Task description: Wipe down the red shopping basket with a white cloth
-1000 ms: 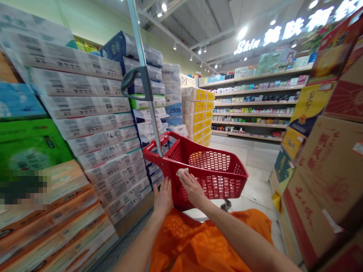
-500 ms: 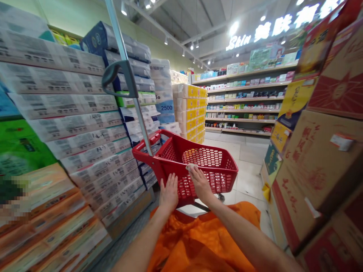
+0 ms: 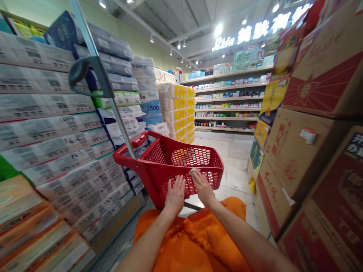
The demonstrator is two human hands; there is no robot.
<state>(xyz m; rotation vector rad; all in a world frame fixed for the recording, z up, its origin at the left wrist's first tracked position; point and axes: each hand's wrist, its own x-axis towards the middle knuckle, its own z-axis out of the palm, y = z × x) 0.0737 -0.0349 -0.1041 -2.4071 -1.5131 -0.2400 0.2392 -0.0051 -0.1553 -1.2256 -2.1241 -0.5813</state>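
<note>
In front of me stands a red plastic shopping cart (image 3: 133, 164) with honeycomb-holed basket walls. My left hand (image 3: 175, 194) lies against or close to its near side wall, fingers stretched out and holding nothing. To the right of it, my right hand (image 3: 203, 188) presses a small pale cloth (image 3: 194, 171) to the same wall, just below the rim. Most of the cloth is hidden under the fingers. A silver pole (image 3: 93, 53) with a dark grey handle (image 3: 105, 77) rises from the cart's push-bar end.
Tall stacks of wrapped tissue packs (image 3: 62, 104) line the left. Cardboard cartons (image 3: 286, 151) are piled close on the right. Shelves of small goods (image 3: 227, 90) stand at the back, beyond a tiled floor (image 3: 235, 166). Orange cloth (image 3: 193, 241) covers my lap.
The view has turned slightly, so the surroundings sit further left. My left hand has moved right along the cart wall, nearer my right hand. The right hand, with the cloth, is slightly lower.
</note>
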